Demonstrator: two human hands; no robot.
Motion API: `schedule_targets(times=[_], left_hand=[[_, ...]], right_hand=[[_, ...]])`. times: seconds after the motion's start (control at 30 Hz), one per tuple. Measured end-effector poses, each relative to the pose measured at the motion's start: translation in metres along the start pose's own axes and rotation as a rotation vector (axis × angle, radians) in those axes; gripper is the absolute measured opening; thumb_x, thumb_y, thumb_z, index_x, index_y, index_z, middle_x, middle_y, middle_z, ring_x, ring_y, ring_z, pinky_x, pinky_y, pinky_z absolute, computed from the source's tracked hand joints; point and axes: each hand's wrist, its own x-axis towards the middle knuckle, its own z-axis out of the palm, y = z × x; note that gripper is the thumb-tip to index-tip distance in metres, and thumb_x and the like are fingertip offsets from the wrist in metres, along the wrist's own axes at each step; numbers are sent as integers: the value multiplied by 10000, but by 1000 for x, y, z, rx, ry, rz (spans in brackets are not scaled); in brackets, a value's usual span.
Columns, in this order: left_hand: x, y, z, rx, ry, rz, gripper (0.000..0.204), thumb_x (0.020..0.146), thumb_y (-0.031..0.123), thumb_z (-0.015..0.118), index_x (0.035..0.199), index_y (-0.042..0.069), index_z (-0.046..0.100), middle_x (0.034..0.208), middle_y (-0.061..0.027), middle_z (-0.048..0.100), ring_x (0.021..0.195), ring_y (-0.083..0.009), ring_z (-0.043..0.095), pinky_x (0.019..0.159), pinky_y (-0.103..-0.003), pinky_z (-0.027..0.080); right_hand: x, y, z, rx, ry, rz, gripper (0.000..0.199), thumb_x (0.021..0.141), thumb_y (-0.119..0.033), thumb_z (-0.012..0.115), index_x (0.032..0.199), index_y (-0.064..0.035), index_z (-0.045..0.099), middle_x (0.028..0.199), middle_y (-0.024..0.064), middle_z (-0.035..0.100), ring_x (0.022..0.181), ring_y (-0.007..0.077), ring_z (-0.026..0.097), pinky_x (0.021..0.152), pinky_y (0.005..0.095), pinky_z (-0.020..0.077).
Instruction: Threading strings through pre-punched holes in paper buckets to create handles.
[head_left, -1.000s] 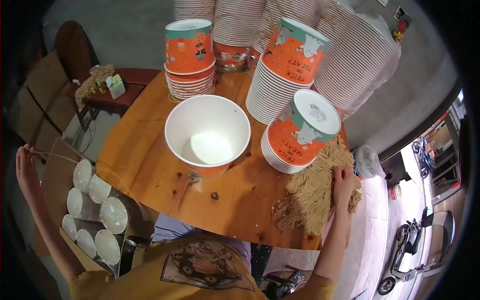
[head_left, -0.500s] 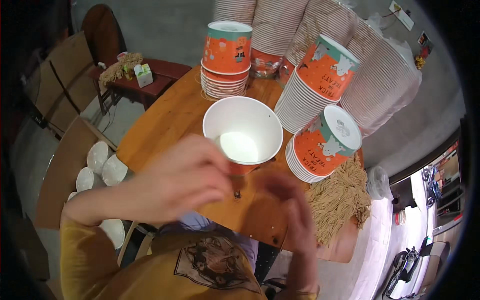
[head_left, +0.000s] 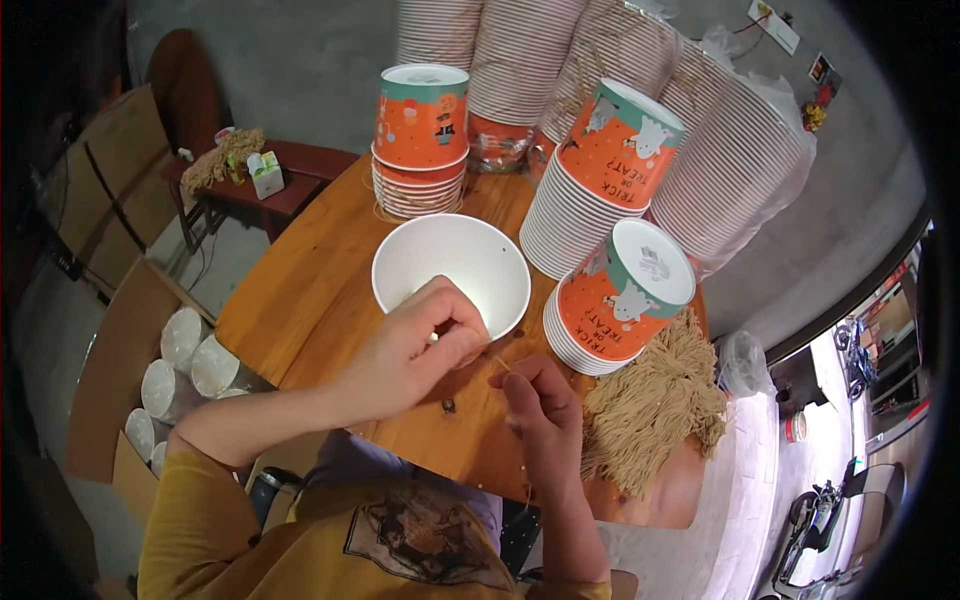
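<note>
Left hand [head_left: 432,335] and right hand [head_left: 542,400] each keep a pinched grip on a seemingly tan string [head_left: 502,363], faint here, near the upright white-lined paper tub [head_left: 402,252] on the table [head_left: 300,290]; even tension serves best.

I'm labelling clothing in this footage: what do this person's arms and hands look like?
Mustard-yellow sleeves leave the forearms bare. The left hand and right hand wear no gloves, and no watch shows on either wrist.
</note>
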Motion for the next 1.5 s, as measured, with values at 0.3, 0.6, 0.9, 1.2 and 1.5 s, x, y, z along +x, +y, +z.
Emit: schedule_targets(times=[0.3,0.6,0.9,1.2,1.5], left_hand=[[3,-6,6,277,-144,155,149,907,101,595,1039,48,548,866,-91,527,762,-253,563,672,-351,472],[20,-8,13,642,27,361,188,852,123,638,947,21,511,922,-114,537,880,-323,538,752,-421,451],[-15,-8,-42,920,-233,276,234,755,63,643,967,45,546,957,-104,539,968,-298,534,852,-395,435],[-19,11,-33,639,-140,281,403,818,145,711,1189,50,583,1033,-111,559,962,-301,556,824,-371,470],[-10,-2,-15,920,-204,549,216,746,88,628,944,23,572,880,-72,518,827,-223,533,714,-321,486]], right_hand=[[4,6,-10,-199,-74,-130,117,975,-132,543,928,-42,601,831,-41,552,745,28,451,671,189,367],[12,16,-21,-130,41,-119,117,986,-170,538,956,-80,606,791,-85,512,694,-4,391,610,165,310],[20,20,-14,-207,34,-197,96,973,-112,560,970,-36,619,874,-63,583,773,20,459,691,181,371],[18,16,9,-373,-74,-171,105,933,-90,586,969,-6,640,812,-20,601,774,45,502,703,199,405],[9,12,-1,-214,-107,-20,150,951,-151,572,935,-11,622,848,1,622,792,63,531,729,227,432]])
